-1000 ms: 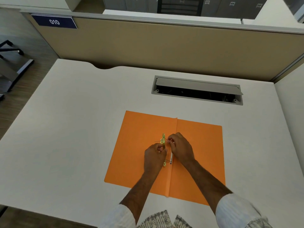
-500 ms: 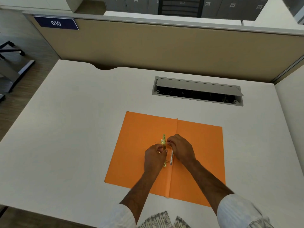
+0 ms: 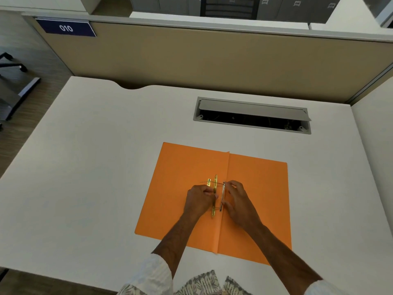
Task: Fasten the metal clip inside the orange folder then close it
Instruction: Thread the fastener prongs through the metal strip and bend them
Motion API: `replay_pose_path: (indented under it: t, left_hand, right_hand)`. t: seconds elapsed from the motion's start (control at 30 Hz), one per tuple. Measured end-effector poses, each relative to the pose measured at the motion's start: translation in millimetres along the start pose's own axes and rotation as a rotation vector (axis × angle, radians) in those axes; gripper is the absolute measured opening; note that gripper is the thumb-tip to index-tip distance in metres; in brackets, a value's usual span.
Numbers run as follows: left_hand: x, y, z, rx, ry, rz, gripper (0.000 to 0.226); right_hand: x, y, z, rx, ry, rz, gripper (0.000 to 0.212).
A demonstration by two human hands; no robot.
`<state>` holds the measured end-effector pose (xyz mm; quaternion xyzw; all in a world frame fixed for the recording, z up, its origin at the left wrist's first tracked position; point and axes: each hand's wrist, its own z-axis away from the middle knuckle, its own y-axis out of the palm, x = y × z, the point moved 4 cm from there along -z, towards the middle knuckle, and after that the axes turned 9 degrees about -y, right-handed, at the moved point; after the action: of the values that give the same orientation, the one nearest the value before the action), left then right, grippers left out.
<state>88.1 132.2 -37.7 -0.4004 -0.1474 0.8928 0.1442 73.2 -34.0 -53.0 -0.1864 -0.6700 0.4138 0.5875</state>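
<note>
Orange folder (image 3: 187, 188) lies open near the bench's (image 3: 85, 167) front edge. Left hand (image 3: 198, 199) still pinches the gold clip (image 3: 215, 188). Right hand (image 3: 238, 199) has slid back, fingers pinching a silver bar (image 3: 223, 194).

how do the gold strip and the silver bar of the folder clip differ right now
The gold strip is brass-coloured and lies just left of the orange folder's crease; the silver bar is pale metal and sits over the crease. The gold strip reaches farther at both ends; the silver bar looks shorter. The left hand is on the strip, the right hand pinches the bar. Both run along the spine.
</note>
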Motion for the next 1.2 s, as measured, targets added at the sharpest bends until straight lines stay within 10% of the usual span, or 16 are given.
replay_pose_path:
  t: [0.33, 0.77, 1.2]
  left_hand:
    - [-17.5, 13.2, -0.2, 0.070, -0.013, -0.056, 0.007]
    - [-22.6, 32.7, 15.6, -0.158, 0.043, -0.226, 0.021]
    - [-18.8, 19.3, -4.6, -0.058, 0.101, -0.138, 0.019]
  right_hand:
    - [-0.9, 4.8, 22.5, 0.172, -0.025, -0.011, 0.094]
    - [6.7, -2.5, 18.8, 0.200, -0.061, 0.209, 0.097]
    - [14.4, 4.3, 18.5, 0.271, -0.038, 0.341, 0.090]
